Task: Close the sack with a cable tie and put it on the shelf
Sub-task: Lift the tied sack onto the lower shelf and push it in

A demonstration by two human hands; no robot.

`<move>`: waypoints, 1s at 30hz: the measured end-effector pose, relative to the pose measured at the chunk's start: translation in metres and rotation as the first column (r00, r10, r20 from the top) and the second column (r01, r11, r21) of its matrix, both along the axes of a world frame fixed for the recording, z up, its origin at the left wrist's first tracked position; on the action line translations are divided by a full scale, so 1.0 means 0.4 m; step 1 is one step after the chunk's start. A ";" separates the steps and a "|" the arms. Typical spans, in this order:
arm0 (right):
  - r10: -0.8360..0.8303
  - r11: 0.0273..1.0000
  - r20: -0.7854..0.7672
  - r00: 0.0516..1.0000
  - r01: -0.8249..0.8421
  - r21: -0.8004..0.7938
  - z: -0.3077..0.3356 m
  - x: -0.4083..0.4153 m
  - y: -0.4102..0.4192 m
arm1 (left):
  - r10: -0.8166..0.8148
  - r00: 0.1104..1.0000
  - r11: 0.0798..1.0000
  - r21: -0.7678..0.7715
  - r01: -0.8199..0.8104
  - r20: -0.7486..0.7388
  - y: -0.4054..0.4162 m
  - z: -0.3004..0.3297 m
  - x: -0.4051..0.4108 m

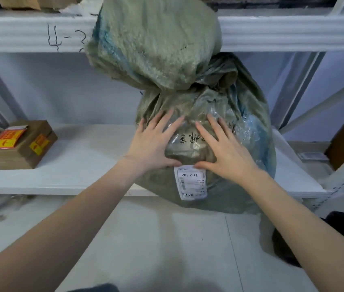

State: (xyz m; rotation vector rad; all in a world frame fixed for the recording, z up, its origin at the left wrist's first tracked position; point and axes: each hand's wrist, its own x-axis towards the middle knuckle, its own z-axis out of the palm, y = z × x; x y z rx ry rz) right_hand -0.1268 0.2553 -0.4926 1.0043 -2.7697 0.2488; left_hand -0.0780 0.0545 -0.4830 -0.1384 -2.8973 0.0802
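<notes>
A full grey-green woven sack (pixel 240 131) stands on the white shelf board (pixel 78 165), its lower front overhanging the board's edge. Its neck is gathered tight and the loose top flap (pixel 156 43) stands up in front of the shelf beam above. I cannot make out the cable tie at the neck. A white shipping label (pixel 191 182) is stuck low on the sack's front. My left hand (pixel 152 142) and my right hand (pixel 223 148) lie flat on the sack's front with fingers spread, just above the label.
A brown cardboard box (pixel 19 146) with red and yellow stickers sits on the same shelf at the left. The upper shelf beam (pixel 293 32) carries handwritten marks. Diagonal braces (pixel 314 110) run at the right. A dark bag (pixel 335 234) lies on the floor at the lower right.
</notes>
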 end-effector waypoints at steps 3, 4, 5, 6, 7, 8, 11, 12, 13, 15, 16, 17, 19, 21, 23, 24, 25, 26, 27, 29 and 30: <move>0.000 0.999 0.006 1.000 0.000 -0.035 0.003 -0.046 -0.033 | -0.070 0.989 0.997 -0.029 0.066 -0.134 0.007 -0.021 -0.012; 0.002 0.999 0.012 1.000 -0.002 -0.046 0.004 -0.059 -0.042 | -0.095 0.985 0.995 -0.028 0.092 -0.145 0.012 -0.030 -0.018; 0.006 0.998 0.023 1.000 -0.005 -0.056 0.006 -0.072 -0.050 | -0.113 0.985 0.994 -0.022 0.111 -0.129 0.016 -0.039 -0.026; 0.012 0.998 0.035 0.999 -0.009 -0.067 0.008 -0.084 -0.059 | -0.119 0.988 0.993 -0.017 0.118 -0.098 0.020 -0.049 -0.035; 0.020 0.997 0.048 0.999 -0.016 -0.080 0.008 -0.095 -0.067 | -0.107 0.992 0.994 -0.017 0.106 -0.066 0.024 -0.059 -0.045; 0.032 0.995 0.062 0.998 -0.026 -0.099 0.007 -0.105 -0.075 | -0.083 0.995 0.996 -0.019 0.082 -0.048 0.027 -0.069 -0.055; 0.078 0.986 0.114 0.990 -0.060 -0.158 0.006 -0.128 -0.085 | -0.028 0.997 0.999 -0.034 0.025 -0.079 0.030 -0.093 -0.084; 0.088 0.984 0.116 0.989 -0.069 -0.163 0.007 -0.134 -0.080 | -0.019 0.995 0.999 -0.045 0.015 -0.097 0.029 -0.099 -0.094; 0.094 0.985 0.105 0.990 -0.076 -0.157 0.009 -0.135 -0.069 | -0.014 0.994 0.999 -0.054 0.008 -0.107 0.027 -0.103 -0.102; 0.074 0.990 0.027 0.997 -0.070 -0.119 -0.001 -0.132 -0.041 | 0.002 0.994 0.998 -0.059 -0.008 -0.110 0.016 -0.113 -0.120; 0.048 0.995 -0.023 0.999 -0.050 -0.084 -0.011 -0.127 -0.028 | 0.013 0.994 0.998 -0.061 -0.019 -0.110 0.010 -0.119 -0.128; 0.022 0.999 -0.056 0.998 -0.025 -0.046 -0.022 -0.119 -0.016 | 0.023 0.994 0.998 -0.058 -0.030 -0.110 0.005 -0.122 -0.132; -0.018 1.000 -0.070 0.997 0.019 0.008 -0.044 -0.117 -0.003 | 0.051 0.991 0.996 -0.064 -0.059 -0.126 -0.002 -0.125 -0.140; -0.025 0.999 -0.041 0.999 0.026 0.031 -0.057 -0.130 -0.008 | 0.076 0.989 0.994 -0.068 -0.085 -0.124 -0.001 -0.127 -0.147; -0.022 0.999 0.022 0.999 0.022 0.027 -0.083 -0.196 -0.021 | 0.112 0.988 0.992 -0.049 -0.118 -0.106 0.001 -0.150 -0.198; -0.021 1.000 0.036 0.999 0.020 0.022 -0.085 -0.217 -0.026 | 0.130 0.986 0.990 -0.039 -0.135 -0.106 0.003 -0.153 -0.213; -0.010 1.000 0.043 0.999 0.009 0.014 -0.086 -0.225 -0.029 | 0.135 0.984 0.990 -0.035 -0.140 -0.115 0.006 -0.153 -0.216; -0.008 1.000 0.047 0.999 0.008 0.004 -0.085 -0.235 -0.029 | 0.146 0.982 0.988 -0.031 -0.150 -0.118 0.007 -0.152 -0.221; -0.009 1.000 0.039 0.999 0.009 -0.007 -0.082 -0.244 -0.030 | 0.150 0.980 0.987 -0.032 -0.155 -0.132 0.011 -0.150 -0.227; -0.012 1.000 0.026 1.000 0.012 -0.007 -0.076 -0.256 -0.031 | 0.157 0.978 0.987 -0.024 -0.162 -0.137 0.011 -0.146 -0.236; -0.016 1.000 0.023 1.000 0.016 -0.005 -0.075 -0.262 -0.035 | 0.165 0.976 0.985 -0.018 -0.169 -0.140 0.011 -0.147 -0.243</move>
